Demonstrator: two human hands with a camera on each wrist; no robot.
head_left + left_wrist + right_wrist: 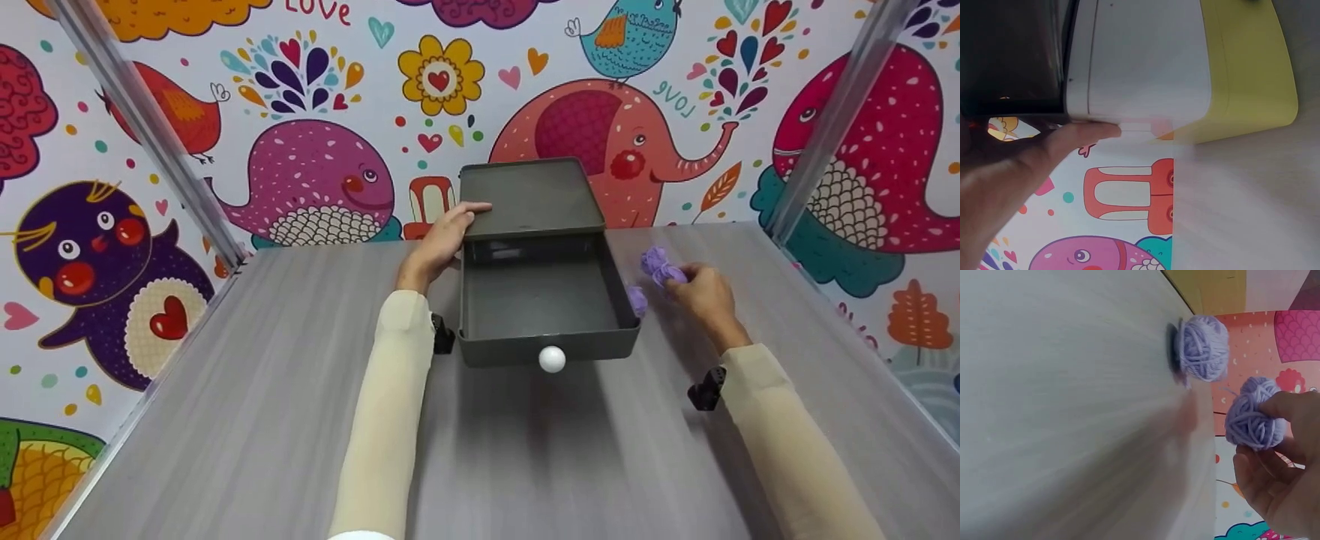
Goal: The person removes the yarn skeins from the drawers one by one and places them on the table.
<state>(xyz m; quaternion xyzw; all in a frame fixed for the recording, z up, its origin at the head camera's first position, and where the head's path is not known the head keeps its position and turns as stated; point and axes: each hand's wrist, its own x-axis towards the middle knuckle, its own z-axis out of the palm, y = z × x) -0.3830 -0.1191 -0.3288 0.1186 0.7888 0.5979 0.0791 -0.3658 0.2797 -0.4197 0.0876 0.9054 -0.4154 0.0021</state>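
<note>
A drawer box with a dark grey top (532,199) stands by the back wall. Its grey drawer (547,349) is pulled out toward me, the bare floor showing, a round white knob (552,359) on its front. My left hand (442,240) rests at the box's upper left edge, one finger stretched over the top; in the left wrist view a straight finger (1092,131) lies along the box's edge. Right of the drawer, my right hand (705,296) pinches a lobed ball of purple yarn (1253,421) between thumb and fingers. Another purple yarn ball (1203,347) lies on the table beside the box.
The grey wood-grain table (300,390) carries the box. Behind it rises a wall (360,45) printed with cartoon animals. Metal posts (142,120) stand at both back corners. The left wrist view shows the box's white side (1145,62) and yellow part (1252,73).
</note>
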